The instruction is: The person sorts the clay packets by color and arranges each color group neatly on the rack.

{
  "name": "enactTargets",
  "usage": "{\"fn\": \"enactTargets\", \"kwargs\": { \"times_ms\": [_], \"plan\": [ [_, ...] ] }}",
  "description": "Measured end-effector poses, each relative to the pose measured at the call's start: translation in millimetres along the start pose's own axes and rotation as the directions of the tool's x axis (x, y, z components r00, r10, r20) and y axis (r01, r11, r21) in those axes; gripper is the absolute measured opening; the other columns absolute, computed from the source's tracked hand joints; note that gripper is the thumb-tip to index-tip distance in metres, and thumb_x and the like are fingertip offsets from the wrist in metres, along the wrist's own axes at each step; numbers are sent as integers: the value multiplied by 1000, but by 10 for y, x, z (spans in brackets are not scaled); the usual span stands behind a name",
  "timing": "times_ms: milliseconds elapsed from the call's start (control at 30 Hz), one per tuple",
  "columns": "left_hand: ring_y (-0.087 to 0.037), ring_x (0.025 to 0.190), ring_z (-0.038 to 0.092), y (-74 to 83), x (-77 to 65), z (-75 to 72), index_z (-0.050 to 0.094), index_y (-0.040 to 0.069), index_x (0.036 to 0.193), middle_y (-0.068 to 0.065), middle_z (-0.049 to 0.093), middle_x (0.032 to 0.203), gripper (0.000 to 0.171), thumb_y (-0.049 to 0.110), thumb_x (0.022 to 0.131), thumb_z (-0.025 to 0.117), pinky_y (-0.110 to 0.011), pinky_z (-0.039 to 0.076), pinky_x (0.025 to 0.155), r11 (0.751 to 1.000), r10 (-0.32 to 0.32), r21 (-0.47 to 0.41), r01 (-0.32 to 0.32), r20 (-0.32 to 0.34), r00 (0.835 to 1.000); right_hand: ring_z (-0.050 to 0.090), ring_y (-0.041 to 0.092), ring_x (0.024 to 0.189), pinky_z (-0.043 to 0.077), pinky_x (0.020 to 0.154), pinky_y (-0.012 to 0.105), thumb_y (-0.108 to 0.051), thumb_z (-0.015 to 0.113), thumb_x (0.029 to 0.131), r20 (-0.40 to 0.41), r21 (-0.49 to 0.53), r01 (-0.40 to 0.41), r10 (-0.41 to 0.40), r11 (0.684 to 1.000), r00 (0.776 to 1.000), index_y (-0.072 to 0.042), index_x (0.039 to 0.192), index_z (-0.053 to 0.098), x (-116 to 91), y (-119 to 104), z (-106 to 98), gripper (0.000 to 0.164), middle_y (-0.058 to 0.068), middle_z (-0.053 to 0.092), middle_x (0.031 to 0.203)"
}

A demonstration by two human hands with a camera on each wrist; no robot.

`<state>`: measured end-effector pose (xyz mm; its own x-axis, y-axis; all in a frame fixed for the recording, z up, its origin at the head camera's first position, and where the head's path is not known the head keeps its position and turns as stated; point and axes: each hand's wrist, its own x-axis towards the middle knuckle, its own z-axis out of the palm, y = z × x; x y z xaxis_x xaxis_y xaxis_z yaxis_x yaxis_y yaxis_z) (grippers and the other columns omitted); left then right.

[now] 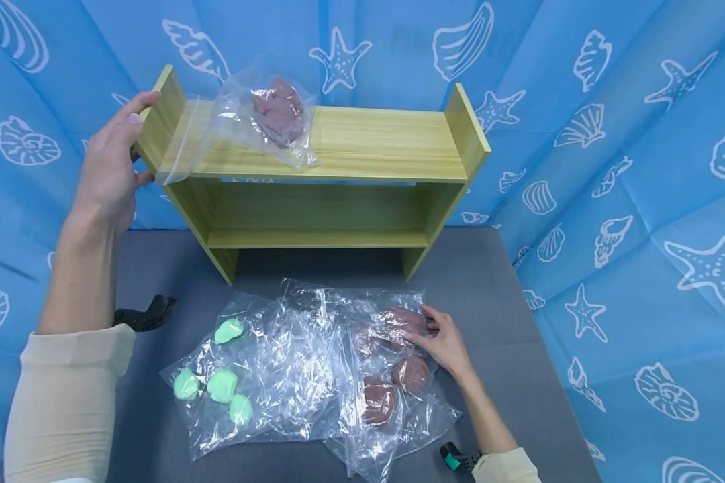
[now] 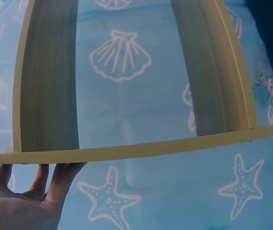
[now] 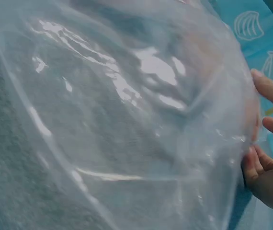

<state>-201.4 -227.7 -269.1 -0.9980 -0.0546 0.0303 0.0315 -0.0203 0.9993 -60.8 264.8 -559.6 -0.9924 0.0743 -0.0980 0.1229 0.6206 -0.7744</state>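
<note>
In the head view my left hand touches the outer face of the left side panel of a wooden shelf. The left wrist view shows its fingers against that panel. My right hand holds the right end of a reddish-brown lump through a clear plastic bag, fingers and thumb on either side. More brown lumps lie around it under plastic. In the right wrist view the bag fills most of the picture, beside the right fingers.
Another clear bag with brown pieces lies on the shelf's upper board, its left end overhanging the front edge. On the grey table, a bag with several pale green lumps lies left. A blue curtain surrounds the table.
</note>
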Motion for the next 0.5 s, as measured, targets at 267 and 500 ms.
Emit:
{"fn": "enactTargets", "kwargs": {
  "times_ms": [267, 500],
  "plan": [
    [-17, 112, 42, -7, -2, 0, 52, 35, 142, -1, 42, 136, 39, 38, 105, 44, -45, 28, 89, 1000, -2, -26, 2, 2, 1000, 55, 28, 94, 44, 77, 39, -23, 90, 73, -22, -79, 55, -57, 995, 998, -12, 137, 58, -9, -32, 87, 73, 17, 54, 108],
    [-17, 113, 41, -16, 6, 5, 52, 35, 143, 0, 40, 138, 39, 39, 105, 43, -44, 30, 88, 1000, 6, -9, -6, 2, 1000, 50, 23, 88, 42, 75, 33, -18, 89, 74, -13, 37, 8, -8, 999, 1000, -15, 136, 59, -12, -47, 69, 68, 17, 51, 113]
  ]
}}
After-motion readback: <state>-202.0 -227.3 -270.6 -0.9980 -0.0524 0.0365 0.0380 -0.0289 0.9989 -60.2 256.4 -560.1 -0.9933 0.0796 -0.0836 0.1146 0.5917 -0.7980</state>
